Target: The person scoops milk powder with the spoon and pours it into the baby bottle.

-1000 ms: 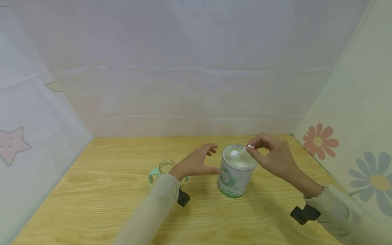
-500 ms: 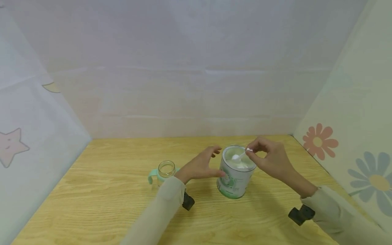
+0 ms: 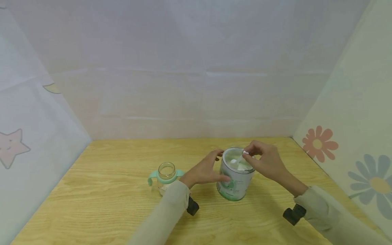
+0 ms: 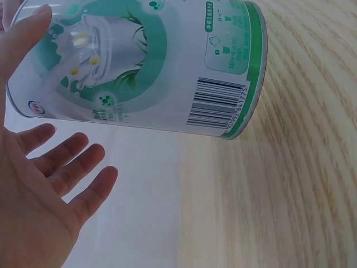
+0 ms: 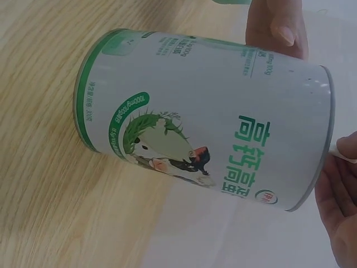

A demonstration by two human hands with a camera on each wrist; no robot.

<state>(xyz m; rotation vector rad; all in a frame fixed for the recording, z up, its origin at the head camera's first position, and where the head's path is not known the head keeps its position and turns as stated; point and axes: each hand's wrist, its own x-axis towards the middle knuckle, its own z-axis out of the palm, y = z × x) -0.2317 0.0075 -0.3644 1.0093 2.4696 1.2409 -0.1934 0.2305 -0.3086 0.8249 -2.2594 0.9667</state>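
Observation:
An upright white and green milk powder can (image 3: 235, 185) stands uncovered on the table, with pale powder (image 3: 244, 166) inside. My right hand (image 3: 265, 161) pinches the handle of a small white scoop (image 3: 235, 163) between thumb and fingertips. The scoop's bowl is inside the can's mouth and carries white powder. At the can's left side is my left hand (image 3: 204, 172), its thumb lying across the front of the can. In the left wrist view the other fingers (image 4: 92, 195) are spread and slightly bent, apart from the can wall.
A clear bottle (image 3: 166, 173) with a mint-green collar and two handles stands left of the can, open at the top and partly behind my left forearm. The wooden table (image 3: 101, 190) meets pale cloth walls at its back and sides.
My left hand has moved right, up to the can. My right hand has come down and left a little, lowering the scoop deeper into the can's mouth.

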